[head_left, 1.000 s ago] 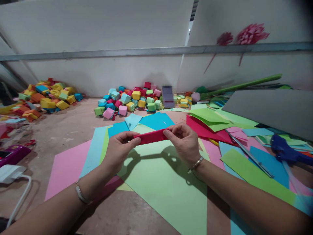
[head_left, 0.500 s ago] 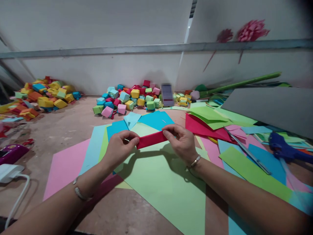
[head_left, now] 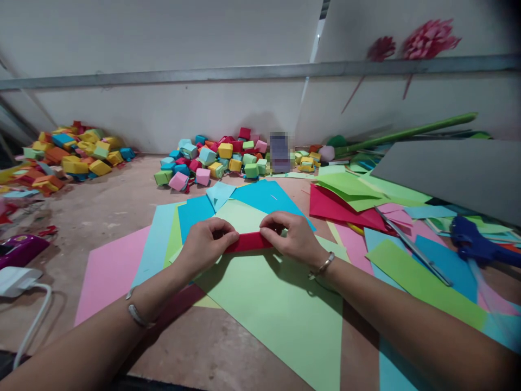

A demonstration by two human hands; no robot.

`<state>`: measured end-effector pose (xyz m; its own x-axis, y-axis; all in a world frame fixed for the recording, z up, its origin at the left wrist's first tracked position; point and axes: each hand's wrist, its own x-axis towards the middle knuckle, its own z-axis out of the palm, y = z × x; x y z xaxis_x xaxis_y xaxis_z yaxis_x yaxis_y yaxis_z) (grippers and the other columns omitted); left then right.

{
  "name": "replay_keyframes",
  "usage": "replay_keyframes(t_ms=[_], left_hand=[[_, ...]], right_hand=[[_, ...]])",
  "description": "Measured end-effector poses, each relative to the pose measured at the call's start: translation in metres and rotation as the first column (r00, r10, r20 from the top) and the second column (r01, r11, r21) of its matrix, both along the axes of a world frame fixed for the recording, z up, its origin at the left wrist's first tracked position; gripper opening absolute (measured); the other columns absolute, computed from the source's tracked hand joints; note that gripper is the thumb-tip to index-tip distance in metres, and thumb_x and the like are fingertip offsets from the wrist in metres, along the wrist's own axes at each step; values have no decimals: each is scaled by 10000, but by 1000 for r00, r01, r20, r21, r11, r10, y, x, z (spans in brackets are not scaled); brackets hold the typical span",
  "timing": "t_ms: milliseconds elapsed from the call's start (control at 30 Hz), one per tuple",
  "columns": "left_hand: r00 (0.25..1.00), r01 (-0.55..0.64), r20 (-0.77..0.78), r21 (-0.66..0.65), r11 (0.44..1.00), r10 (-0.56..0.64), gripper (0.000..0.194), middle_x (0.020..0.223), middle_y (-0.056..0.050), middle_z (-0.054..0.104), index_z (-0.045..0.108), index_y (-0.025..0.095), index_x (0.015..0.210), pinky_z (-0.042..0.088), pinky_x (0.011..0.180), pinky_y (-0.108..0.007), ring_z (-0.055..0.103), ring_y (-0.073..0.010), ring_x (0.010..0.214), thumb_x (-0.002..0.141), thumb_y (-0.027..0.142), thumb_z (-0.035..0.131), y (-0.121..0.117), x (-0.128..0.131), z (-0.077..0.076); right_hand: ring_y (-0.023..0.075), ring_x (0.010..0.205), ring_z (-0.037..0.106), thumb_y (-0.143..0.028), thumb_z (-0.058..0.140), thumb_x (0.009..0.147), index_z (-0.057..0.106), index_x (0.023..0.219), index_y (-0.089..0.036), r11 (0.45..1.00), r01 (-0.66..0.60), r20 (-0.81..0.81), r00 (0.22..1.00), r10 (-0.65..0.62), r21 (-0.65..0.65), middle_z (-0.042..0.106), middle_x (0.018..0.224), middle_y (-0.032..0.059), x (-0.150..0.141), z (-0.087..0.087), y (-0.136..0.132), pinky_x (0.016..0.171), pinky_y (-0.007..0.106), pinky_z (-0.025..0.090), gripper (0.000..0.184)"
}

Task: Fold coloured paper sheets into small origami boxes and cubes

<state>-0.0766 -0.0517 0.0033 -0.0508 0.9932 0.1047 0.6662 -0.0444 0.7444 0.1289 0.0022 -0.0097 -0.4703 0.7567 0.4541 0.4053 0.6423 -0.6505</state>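
Observation:
A narrow folded strip of red paper [head_left: 249, 242] is stretched level between my two hands, just over the light green paper sheet [head_left: 280, 315]. My left hand [head_left: 205, 241] pinches its left end between thumb and fingers. At the right end, my right hand [head_left: 295, 239] pinches it near the top edge. Under and behind the strip lie blue sheets [head_left: 264, 198], a light blue sheet [head_left: 152, 239] and a pink sheet [head_left: 112, 271]. Whether the strip touches the green sheet I cannot tell.
Folded paper cubes form one heap [head_left: 81, 152] at the left and another [head_left: 211, 160] at the back. Scissors [head_left: 415, 247], a blue glue gun [head_left: 472, 241], and a grey board [head_left: 451, 174] lie right. A white charger [head_left: 18, 281] and a purple tool [head_left: 22, 250] sit left.
Both hands have moved closer together along the red strip. The strip has come down slightly and turned from slanting to nearly level.

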Motion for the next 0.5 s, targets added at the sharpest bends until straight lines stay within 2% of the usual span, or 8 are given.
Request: replay_keyframes(t_ms=[100, 233, 400, 500], left_hand=[[998, 15, -56, -18, 1000, -16, 201, 674, -13, 670, 685, 175, 716, 407, 586, -263, 568, -152, 633, 773, 332, 573, -1, 0, -1], [985, 40, -166, -39, 998, -46, 202, 622, -4, 651, 676, 185, 678, 381, 574, -271, 557, -154, 606, 792, 293, 548, -2, 2, -2], [935, 57, -352, 30, 998, -43, 170, 674, -28, 633, 652, 197, 662, 325, 581, -301, 528, -190, 660, 798, 265, 575, -5, 8, -7], [902, 71, -429, 64, 995, -37, 147, 675, -37, 591, 645, 196, 685, 324, 615, -316, 509, -211, 697, 810, 259, 600, -6, 10, -10]], right_hand=[[106, 611, 538, -123, 607, 768, 665, 760, -160, 999, -24, 5, 1000, 24, -33, 672, 717, 5, -1, -1, 1, 586, 222, 413, 70], [124, 708, 598, -28, 569, 754, 677, 791, -160, 998, -61, 38, 997, 61, -24, 707, 797, 19, -3, -4, 0, 654, 232, 432, 174], [149, 767, 596, -19, 575, 782, 685, 767, -149, 999, -36, 320, 947, 22, 38, 694, 801, 42, -8, -4, -5, 690, 251, 417, 171], [162, 780, 568, -29, 555, 820, 687, 768, -130, 998, -13, 400, 916, -15, 66, 672, 800, 68, -12, -5, -7, 688, 265, 398, 174]])
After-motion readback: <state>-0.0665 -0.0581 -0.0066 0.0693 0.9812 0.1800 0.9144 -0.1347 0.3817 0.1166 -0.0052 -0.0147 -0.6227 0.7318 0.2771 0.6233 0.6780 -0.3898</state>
